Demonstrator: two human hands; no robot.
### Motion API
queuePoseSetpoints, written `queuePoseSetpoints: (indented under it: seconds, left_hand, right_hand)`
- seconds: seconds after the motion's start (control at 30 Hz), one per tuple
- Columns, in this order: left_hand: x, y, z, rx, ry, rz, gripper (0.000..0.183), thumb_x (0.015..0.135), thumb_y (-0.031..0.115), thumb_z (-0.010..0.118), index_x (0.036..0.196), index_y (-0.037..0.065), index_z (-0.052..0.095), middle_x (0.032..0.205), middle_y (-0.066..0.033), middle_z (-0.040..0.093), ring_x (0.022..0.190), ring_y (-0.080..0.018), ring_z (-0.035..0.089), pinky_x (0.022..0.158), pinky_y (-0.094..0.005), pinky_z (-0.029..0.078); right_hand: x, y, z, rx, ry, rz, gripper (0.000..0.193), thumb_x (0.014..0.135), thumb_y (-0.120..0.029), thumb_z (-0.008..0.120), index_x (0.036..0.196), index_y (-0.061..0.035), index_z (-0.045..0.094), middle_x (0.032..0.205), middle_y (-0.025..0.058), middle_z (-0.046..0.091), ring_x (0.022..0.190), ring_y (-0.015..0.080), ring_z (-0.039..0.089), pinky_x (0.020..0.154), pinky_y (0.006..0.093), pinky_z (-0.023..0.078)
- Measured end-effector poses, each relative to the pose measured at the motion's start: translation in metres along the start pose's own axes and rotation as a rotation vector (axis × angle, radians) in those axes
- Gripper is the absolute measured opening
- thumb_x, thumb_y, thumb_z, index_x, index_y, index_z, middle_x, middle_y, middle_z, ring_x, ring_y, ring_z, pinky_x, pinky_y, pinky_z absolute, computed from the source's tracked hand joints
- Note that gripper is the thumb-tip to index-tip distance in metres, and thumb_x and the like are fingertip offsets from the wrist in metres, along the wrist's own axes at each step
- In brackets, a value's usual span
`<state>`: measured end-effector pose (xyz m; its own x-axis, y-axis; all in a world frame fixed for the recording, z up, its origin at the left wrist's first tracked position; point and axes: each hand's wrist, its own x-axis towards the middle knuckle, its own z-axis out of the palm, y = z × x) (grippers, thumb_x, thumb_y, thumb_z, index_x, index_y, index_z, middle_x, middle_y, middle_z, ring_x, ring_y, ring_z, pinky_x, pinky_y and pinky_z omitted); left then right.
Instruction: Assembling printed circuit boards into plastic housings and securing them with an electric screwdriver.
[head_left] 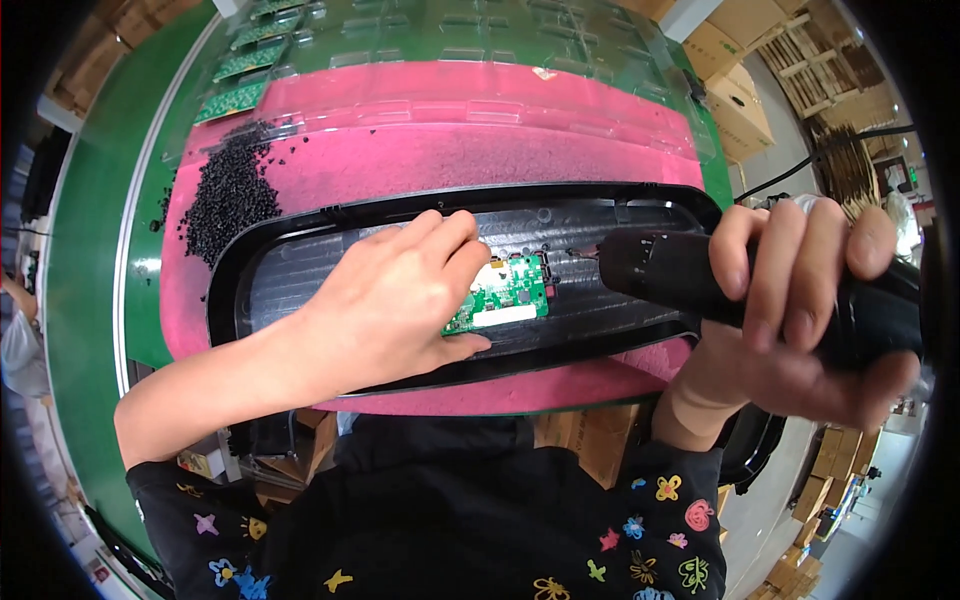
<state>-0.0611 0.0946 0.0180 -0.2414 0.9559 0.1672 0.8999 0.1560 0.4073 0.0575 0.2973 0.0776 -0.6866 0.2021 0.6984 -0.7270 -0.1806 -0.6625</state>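
Well — the circuit board [520, 288] lies between the hands [415, 275], touching the left.

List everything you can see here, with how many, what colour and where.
Circuit board: one, green, inside the housing, partly under the left hand
Housing: one, black, on the mat
Power screwdriver: one, black, in the right hand
Small pieces: too many to count, black, heaped left of the housing
Other circuit boards: at least four, green, upper left
Clear plastic tray: count unclear, transparent, far side
Mat: one, pink, on the table
Table: one, green, beneath
Cardboard boxes: several, brown, around the edges
Shirt: one, black with coloured motifs, bottom
Hands: two, bare, left over the board, right around the screwdriver
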Motion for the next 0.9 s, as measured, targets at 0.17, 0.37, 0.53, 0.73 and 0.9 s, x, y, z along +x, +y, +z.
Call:
queuePoseSetpoints:
  seconds: [0.17, 0.37, 0.53, 0.73, 0.9]
  left_hand:
    - [0.003, 0.001, 0.003, -0.020, 0.021, 0.000, 0.047, 0.060, 0.014, 0.081, 0.097, 0.001, 0.056, 0.092, -0.0099, 0.053, 0.086, -0.0280, 0.056, 0.073, -0.0377, 0.050]
    - [0.011, 0.001, -0.005, -0.006, 0.050, -0.018, 0.046, 0.058, 0.013, 0.081, 0.095, 0.001, 0.056, 0.090, -0.0114, 0.054, 0.082, -0.0296, 0.059, 0.071, -0.0379, 0.050]
    - [0.018, -0.004, 0.003, -0.029, 0.051, -0.007, 0.046, 0.059, 0.013, 0.081, 0.095, 0.000, 0.056, 0.091, -0.0120, 0.055, 0.083, -0.0307, 0.060, 0.071, -0.0384, 0.051]
    - [0.019, -0.006, 0.009, -0.069, 0.063, 0.001, 0.045, 0.061, 0.014, 0.081, 0.095, 0.000, 0.056, 0.091, -0.0121, 0.054, 0.083, -0.0310, 0.060, 0.072, -0.0384, 0.051]
    - [0.018, -0.006, 0.010, -0.050, 0.074, 0.010, 0.045, 0.061, 0.015, 0.081, 0.095, 0.000, 0.057, 0.091, -0.0116, 0.054, 0.083, -0.0305, 0.060, 0.073, -0.0382, 0.051]
  right_hand:
    - [-0.007, 0.010, -0.015, -0.035, 0.082, 0.040, 0.052, 0.082, -0.054, 0.057, 0.105, -0.0076, 0.052, 0.063, -0.0045, 0.047, 0.050, 0.0072, 0.045, 0.057, 0.0272, 0.039]
    - [-0.006, 0.019, -0.025, -0.032, 0.112, 0.052, 0.055, 0.082, -0.057, 0.055, 0.104, -0.0059, 0.052, 0.061, -0.0029, 0.044, 0.047, 0.0084, 0.038, 0.054, 0.0279, 0.034]
    - [-0.009, 0.026, -0.025, -0.051, 0.108, 0.067, 0.055, 0.083, -0.057, 0.053, 0.104, -0.0067, 0.052, 0.062, -0.0021, 0.044, 0.047, 0.0096, 0.038, 0.055, 0.0293, 0.034]
    - [-0.010, 0.031, -0.012, -0.097, 0.239, 0.129, 0.054, 0.083, -0.059, 0.054, 0.102, -0.0075, 0.052, 0.061, -0.0014, 0.044, 0.046, 0.0096, 0.038, 0.052, 0.0287, 0.034]
    - [-0.009, 0.034, -0.008, -0.095, 0.264, 0.163, 0.054, 0.084, -0.056, 0.055, 0.100, -0.0051, 0.052, 0.060, -0.0006, 0.044, 0.045, 0.0102, 0.039, 0.051, 0.0293, 0.035]
